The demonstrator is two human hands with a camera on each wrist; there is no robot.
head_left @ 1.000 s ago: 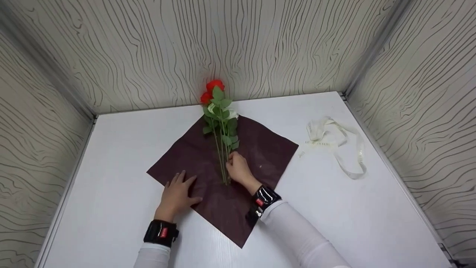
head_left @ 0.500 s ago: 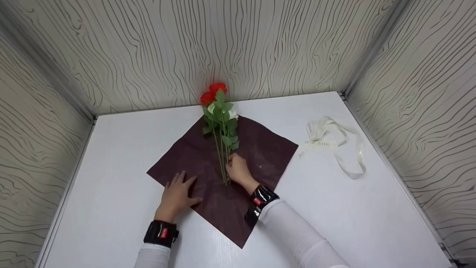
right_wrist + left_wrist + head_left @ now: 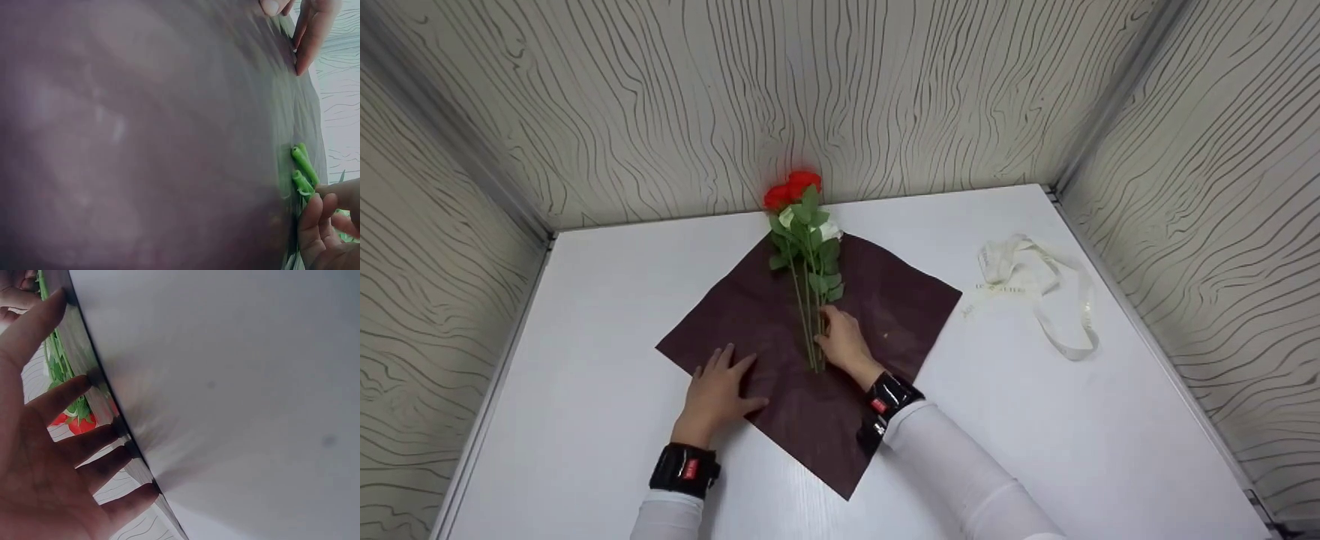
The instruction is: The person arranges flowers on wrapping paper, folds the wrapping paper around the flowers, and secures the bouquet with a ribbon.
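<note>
R hand (image 3: 844, 341) grips flwr stems (image 3: 811, 322), L hand (image 3: 717, 394) spread on dk paper (image 3: 810, 420)

Left of stems: a bare strip of burgundy wrapping sheet (image 3: 810, 427) is offered between the rose stems (image 3: 800, 300) and the spread left hand (image 3: 720, 390).
Right of stems: entry is blocked low down by the right hand (image 3: 844, 339), by which the stems are pinched.
Near right edge: the way is barred by the white right sleeve (image 3: 971, 472).
Behind blooms: reach is limited by the patterned back panel (image 3: 840, 97), close to the red roses (image 3: 805, 182).
Toward ribbon: a lane of white tabletop (image 3: 600, 300) is provided between sheet and loose ribbon (image 3: 997, 266).
</note>
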